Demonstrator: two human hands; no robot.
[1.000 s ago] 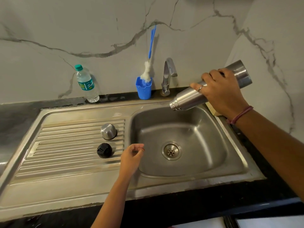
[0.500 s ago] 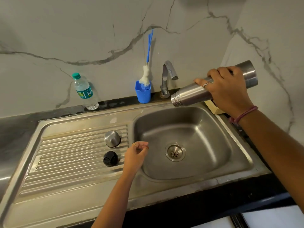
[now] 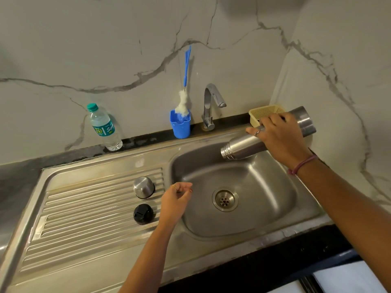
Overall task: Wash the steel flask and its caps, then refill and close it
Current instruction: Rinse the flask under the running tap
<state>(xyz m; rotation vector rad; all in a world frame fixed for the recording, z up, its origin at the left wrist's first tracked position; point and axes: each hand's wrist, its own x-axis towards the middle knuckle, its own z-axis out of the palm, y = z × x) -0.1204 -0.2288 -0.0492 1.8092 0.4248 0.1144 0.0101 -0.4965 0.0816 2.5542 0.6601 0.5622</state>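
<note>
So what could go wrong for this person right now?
The steel flask is held tilted, mouth down over the sink basin, by the right hand alone; it could slip and bang the steel. The steel cap and black cap sit on the ribbed drainboard beside the left hand, which might knock them into the basin.

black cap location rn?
Head view: the black cap sits on the ribbed drainboard left of the basin, just in front of the steel cap and beside the left hand, untouched.
</note>
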